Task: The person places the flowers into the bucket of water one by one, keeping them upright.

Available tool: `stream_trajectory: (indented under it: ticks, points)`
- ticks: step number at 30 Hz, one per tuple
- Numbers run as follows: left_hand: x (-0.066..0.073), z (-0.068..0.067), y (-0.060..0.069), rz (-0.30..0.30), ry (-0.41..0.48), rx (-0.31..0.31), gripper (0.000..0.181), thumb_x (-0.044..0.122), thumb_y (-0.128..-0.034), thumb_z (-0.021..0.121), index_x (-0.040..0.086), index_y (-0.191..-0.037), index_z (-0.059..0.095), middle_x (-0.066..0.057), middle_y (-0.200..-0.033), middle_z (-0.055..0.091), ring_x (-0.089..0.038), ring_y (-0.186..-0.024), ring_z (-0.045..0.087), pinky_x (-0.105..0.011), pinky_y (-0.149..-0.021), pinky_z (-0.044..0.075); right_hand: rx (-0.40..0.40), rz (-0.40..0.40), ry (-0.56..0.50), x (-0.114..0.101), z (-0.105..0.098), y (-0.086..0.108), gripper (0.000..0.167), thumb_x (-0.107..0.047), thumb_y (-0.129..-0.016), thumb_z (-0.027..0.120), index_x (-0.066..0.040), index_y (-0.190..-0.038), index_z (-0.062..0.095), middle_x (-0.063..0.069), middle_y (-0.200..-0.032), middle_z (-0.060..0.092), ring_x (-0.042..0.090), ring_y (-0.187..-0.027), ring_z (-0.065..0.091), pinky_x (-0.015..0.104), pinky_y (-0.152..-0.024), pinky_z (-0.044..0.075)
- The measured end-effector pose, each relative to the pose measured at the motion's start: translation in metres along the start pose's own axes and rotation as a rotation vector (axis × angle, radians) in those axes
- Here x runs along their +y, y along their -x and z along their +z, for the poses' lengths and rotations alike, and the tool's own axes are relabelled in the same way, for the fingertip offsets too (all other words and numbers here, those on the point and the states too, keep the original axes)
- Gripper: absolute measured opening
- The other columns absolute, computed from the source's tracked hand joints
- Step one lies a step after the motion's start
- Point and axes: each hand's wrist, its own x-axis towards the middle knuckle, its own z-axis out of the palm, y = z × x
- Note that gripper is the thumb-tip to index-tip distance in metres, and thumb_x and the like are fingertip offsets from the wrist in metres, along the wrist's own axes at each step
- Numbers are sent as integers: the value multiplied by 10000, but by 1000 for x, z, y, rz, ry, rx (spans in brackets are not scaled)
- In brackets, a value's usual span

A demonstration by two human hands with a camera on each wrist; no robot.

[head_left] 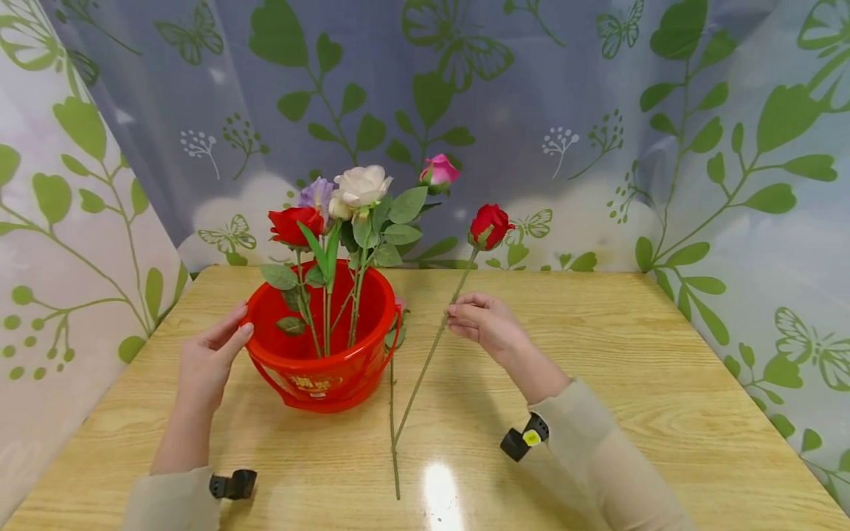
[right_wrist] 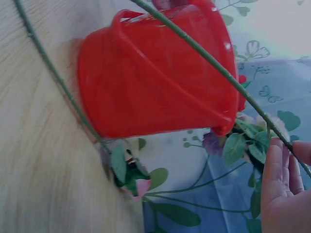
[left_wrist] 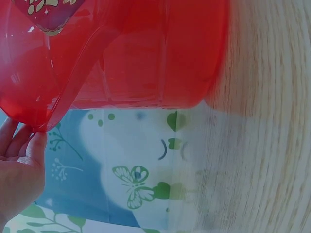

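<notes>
A red plastic bucket (head_left: 319,387) stands on the table, its rim gripped at the left by the thumb and fingers of my left hand (head_left: 204,361). Inside it lean a red rose (head_left: 295,226), a purple flower (head_left: 317,195), a cream-white rose (head_left: 363,186) and a pink rose (head_left: 439,172). To the right of the bucket, my right hand (head_left: 491,328) pinches the stem of another red rose (head_left: 491,227), tilted with its bloom up. The lower end of that stem appears over a stem (head_left: 392,391) lying on the table.
The lying stem belongs to a pale pink flower (right_wrist: 138,187), on the table beside the bucket. The bucket's handle (right_wrist: 165,80) hangs down. A curtain (head_left: 505,125) printed with leaves and butterflies rises behind the wooden table (head_left: 598,354).
</notes>
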Motion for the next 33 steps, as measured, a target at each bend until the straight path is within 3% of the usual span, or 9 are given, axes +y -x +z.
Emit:
stream_trajectory:
  ticks: [16, 21, 26, 33]
  points:
    - [1, 0, 1, -4, -10, 0, 337, 56, -798, 646, 64, -1133, 608, 27, -1135, 586, -30, -1057, 502, -118, -813, 415, 2, -123, -88, -46, 28, 8, 155, 59, -864, 486, -26, -814, 604, 72, -768, 630, 144, -674, 614, 218, -646, 513]
    - [1, 0, 0, -3, -16, 0, 334, 53, -802, 641, 66, -1135, 607, 31, -1139, 584, -32, -1061, 499, -117, -813, 415, 13, -155, -106, -57, 39, 7, 97, 43, -863, 502, 24, -926, 572, 89, -807, 626, 148, -695, 614, 218, -655, 512]
    - [1, 0, 0, -7, -24, 7, 338, 62, -798, 648, 65, -1134, 608, 34, -1136, 585, -34, -1064, 498, -120, -820, 412, -1, -220, -148, -65, 48, 7, 189, 37, -870, 498, 90, -1051, 508, 94, -849, 617, 141, -705, 612, 201, -640, 509]
    - [2, 1, 1, -22, -49, 6, 356, 72, -810, 637, 58, -1162, 584, 22, -1177, 559, -54, -1102, 473, -118, -827, 406, 5, -361, -262, -77, 60, 5, 127, 44, -862, 514, 9, -937, 610, 107, -870, 621, 161, -752, 620, 197, -653, 507]
